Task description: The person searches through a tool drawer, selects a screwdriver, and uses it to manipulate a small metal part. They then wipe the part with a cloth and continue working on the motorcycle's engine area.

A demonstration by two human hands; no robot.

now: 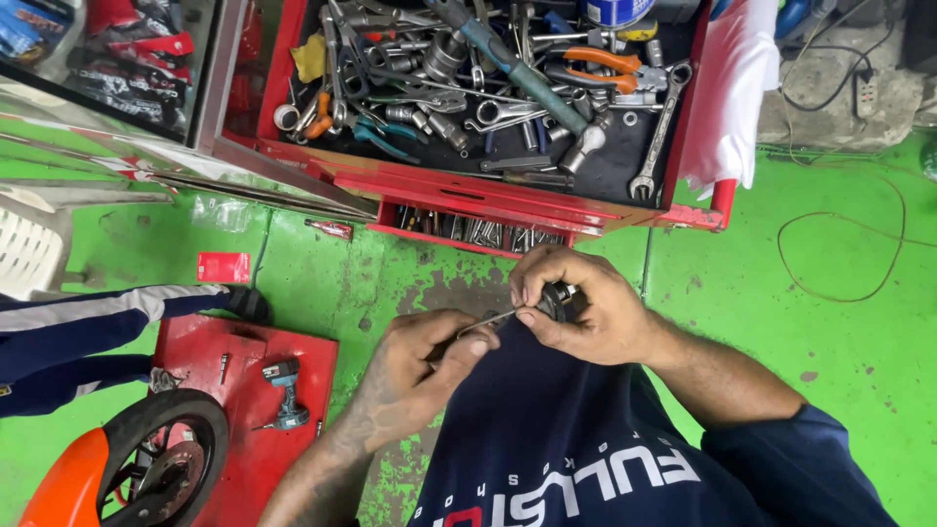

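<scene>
A person in a dark blue printed shirt works over a green-painted floor (781, 322), both hands raised in front of the chest. The right hand (586, 312) has its grip clenched around a small black round part (558, 298), which sits between thumb and fingers just above the shirt. The left hand (429, 356) pinches a thin metal rod (485, 322), its grip closed on the near end while the far end reaches the black part and touches it beside the right thumb.

Just beyond the hands stands a red tool cart (468, 190), its top tray crowded with wrenches, sockets, pliers and a long-handled hammer (527, 78); a drawer below is pulled partly out, showing more tools. A white cloth (727, 98) hangs from the cart's right corner.

To the left, a red mat (254, 439) lies on the floor with a small cordless drill (286, 390) on it, near the black wheel (161, 459) of an orange vehicle. Another person's blue sleeve with white stripe (88, 332) extends in from the left edge.
</scene>
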